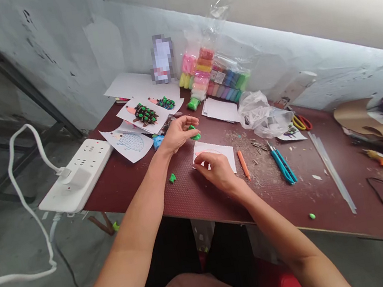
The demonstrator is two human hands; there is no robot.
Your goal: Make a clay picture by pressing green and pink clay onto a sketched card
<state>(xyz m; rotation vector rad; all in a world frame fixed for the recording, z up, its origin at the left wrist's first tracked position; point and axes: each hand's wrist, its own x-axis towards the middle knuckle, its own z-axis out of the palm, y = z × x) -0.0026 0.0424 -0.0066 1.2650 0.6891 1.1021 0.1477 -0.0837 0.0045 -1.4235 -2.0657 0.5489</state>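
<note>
My left hand point(175, 135) hovers over the maroon table point(200, 200), its fingers pinching a lump of green modelling clay point(195, 133). My right hand point(217, 171) lies curled on a white paper sheet point(220, 150) with a faint drawn outline, and its fingertips hide part of the drawing. A small green clay bit point(172, 178) lies left of that sheet. Just right of my right hand is an orange craft tool point(243, 164). Beyond my left hand, a blue clay piece point(158, 141) sits next to a hedgehog drawing point(128, 144).
Clay-decorated hedgehog pictures point(145, 114) and clay packets point(213, 74) stand at the back. Teal scissors point(282, 165), seeds point(258, 146) and a plastic bag point(263, 115) lie to the right. A white power strip point(74, 174) sits on the left edge.
</note>
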